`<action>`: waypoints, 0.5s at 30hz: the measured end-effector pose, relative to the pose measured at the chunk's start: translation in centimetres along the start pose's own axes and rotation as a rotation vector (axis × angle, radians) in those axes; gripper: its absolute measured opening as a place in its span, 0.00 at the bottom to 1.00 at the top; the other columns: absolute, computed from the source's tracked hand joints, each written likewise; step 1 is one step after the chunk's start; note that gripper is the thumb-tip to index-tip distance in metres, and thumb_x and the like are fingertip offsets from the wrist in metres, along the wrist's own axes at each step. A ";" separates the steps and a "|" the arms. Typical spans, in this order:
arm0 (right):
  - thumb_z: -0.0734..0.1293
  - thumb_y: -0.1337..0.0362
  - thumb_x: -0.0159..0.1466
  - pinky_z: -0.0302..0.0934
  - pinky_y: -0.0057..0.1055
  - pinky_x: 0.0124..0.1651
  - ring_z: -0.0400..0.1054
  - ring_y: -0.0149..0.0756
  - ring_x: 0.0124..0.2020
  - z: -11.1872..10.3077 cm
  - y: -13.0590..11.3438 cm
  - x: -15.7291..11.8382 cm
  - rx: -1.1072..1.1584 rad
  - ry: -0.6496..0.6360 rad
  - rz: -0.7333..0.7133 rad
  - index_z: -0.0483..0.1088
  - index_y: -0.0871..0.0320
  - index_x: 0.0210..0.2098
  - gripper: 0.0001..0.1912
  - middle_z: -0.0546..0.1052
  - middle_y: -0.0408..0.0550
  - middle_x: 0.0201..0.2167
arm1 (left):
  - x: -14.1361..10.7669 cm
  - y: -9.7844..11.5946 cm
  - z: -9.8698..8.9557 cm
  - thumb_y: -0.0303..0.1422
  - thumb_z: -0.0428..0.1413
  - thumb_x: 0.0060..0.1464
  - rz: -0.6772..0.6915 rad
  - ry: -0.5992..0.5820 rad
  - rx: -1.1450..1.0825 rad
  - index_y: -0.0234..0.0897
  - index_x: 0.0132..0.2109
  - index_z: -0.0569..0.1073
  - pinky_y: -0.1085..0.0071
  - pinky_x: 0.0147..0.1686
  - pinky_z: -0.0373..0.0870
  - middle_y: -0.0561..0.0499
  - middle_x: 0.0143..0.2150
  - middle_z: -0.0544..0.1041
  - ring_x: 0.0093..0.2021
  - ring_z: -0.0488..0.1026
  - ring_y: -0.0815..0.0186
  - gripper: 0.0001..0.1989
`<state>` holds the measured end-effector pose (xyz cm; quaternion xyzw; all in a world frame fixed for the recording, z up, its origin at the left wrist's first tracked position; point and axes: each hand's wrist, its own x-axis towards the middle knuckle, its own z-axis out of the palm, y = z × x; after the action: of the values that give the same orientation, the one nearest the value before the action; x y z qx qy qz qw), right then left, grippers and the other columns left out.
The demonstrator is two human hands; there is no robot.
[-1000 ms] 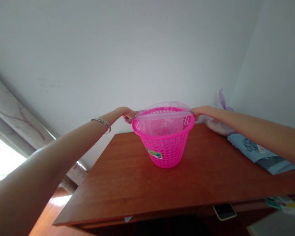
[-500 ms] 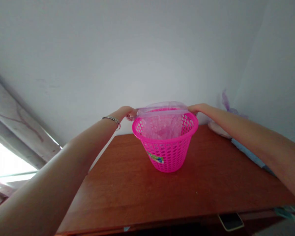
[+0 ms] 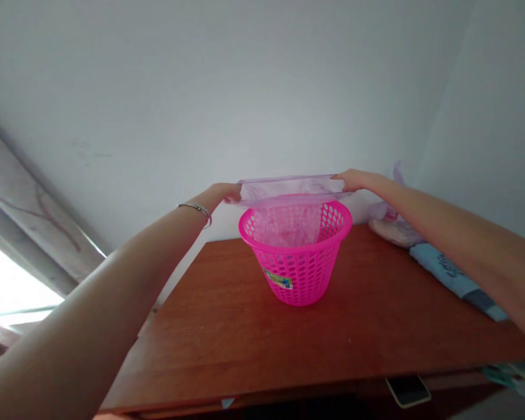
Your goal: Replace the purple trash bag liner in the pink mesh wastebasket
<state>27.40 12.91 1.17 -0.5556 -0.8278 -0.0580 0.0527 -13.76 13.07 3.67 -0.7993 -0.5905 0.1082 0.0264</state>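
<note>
Nearest me, a dark-faced, phone-like object with a pale rim (image 3: 408,391) shows just beyond the table's front edge, with a small pale blue scrap (image 3: 227,402) at that edge to its left. The table (image 3: 245,356) has a smooth reddish-brown wooden top, softly shiny towards the left. Near its middle stands 1 upright pink basket (image 3: 300,277), perforated all round, with a colourful sticker (image 3: 279,280) on its side. My left hand (image 3: 231,192), a silver bracelet (image 3: 196,211) on its wrist, and my right hand (image 3: 352,179) are well apart, each pinching 1 side of a thin, see-through lilac bag (image 3: 286,224). Its mouth is stretched between them above the basket's far rim; its body hangs inside. On the right lie a folded light blue cloth (image 3: 446,273) and a pale bundle (image 3: 394,230). Behind, 2 pale walls (image 3: 262,87) meet at the right; a patterned curtain (image 3: 32,216) hangs left, beside a bright window (image 3: 13,280).
</note>
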 end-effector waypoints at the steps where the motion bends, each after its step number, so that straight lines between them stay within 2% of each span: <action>1: 0.66 0.70 0.57 0.59 0.36 0.55 0.68 0.44 0.51 -0.6 0.3 -0.2 -0.051 -0.007 -0.001 0.66 0.61 0.60 0.30 0.74 0.57 0.50 | -0.4 -0.2 -0.5 0.25 0.57 0.36 -0.048 0.000 0.007 0.23 0.67 0.54 0.69 0.35 0.67 0.43 0.31 0.78 0.39 0.73 0.55 0.47; 4: 0.63 0.70 0.59 0.61 0.34 0.51 0.70 0.43 0.47 -3.2 0.8 -1.3 -0.139 0.004 0.032 0.64 0.67 0.61 0.30 0.77 0.59 0.42 | -2.0 -0.8 -2.6 0.25 0.54 0.37 -0.117 0.045 0.038 0.27 0.64 0.61 0.70 0.35 0.67 0.43 0.32 0.79 0.37 0.74 0.56 0.42; 8: 0.61 0.69 0.60 0.63 0.33 0.46 0.73 0.40 0.39 -7.8 0.8 -3.8 -0.154 -0.016 0.075 0.72 0.67 0.53 0.23 0.79 0.54 0.30 | -6.2 -1.3 -6.6 0.30 0.51 0.45 -0.033 0.181 0.032 0.30 0.52 0.76 0.72 0.35 0.67 0.45 0.30 0.79 0.34 0.74 0.61 0.25; 10: 0.60 0.68 0.61 0.63 0.31 0.44 0.73 0.38 0.37 -10.3 0.6 -5.8 -0.122 0.009 0.066 0.76 0.64 0.47 0.18 0.79 0.51 0.29 | -9.1 -1.5 -8.7 0.35 0.49 0.49 -0.002 0.293 -0.041 0.29 0.44 0.79 0.73 0.34 0.66 0.46 0.27 0.78 0.31 0.73 0.64 0.20; 12: 0.59 0.67 0.63 0.62 0.30 0.42 0.73 0.37 0.36 -12.9 0.4 -8.1 -0.095 0.090 0.055 0.76 0.62 0.44 0.16 0.79 0.50 0.30 | -12.2 -1.5 -10.6 0.38 0.48 0.51 0.025 0.437 -0.100 0.29 0.39 0.80 0.72 0.33 0.66 0.47 0.25 0.77 0.28 0.72 0.65 0.20; 15: 0.57 0.65 0.66 0.61 0.29 0.41 0.72 0.34 0.34 -16.6 -0.1 -11.8 -0.070 0.219 0.080 0.74 0.66 0.47 0.18 0.79 0.54 0.32 | -16.9 -0.9 -13.4 0.35 0.48 0.50 0.056 0.592 0.049 0.30 0.38 0.80 0.72 0.36 0.65 0.49 0.26 0.77 0.30 0.72 0.65 0.18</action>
<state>32.08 -0.46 15.77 -0.5801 -0.7916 -0.1452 0.1254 -16.60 -1.58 19.28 -0.8113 -0.5319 -0.1145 0.2138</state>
